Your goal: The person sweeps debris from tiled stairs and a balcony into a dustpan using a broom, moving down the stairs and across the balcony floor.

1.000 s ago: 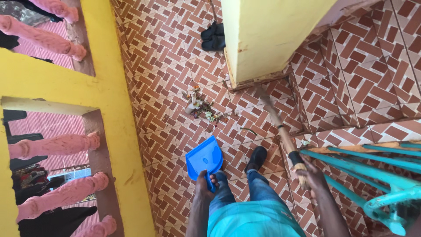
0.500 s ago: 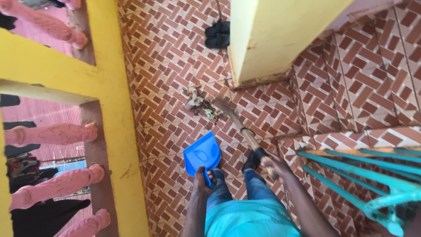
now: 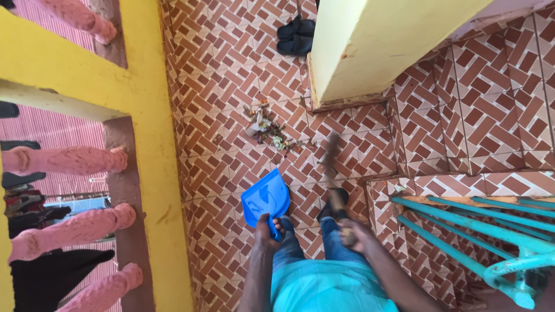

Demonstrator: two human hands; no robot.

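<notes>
1. Now your left hand (image 3: 267,231) is clamped on the handle of the blue dustpan (image 3: 266,198), mouth tilted toward the litter pile (image 3: 267,130) ahead on the patterned floor tiles (image 3: 219,75).
2. Your right hand (image 3: 354,237) is closed round the short broom (image 3: 332,173); its long axis runs away from you, head just right of the pile.
3. Dustpan hand sits nearer the pile.
4. Half a second ago the broom head touched the pile; it has swung right since.
</notes>
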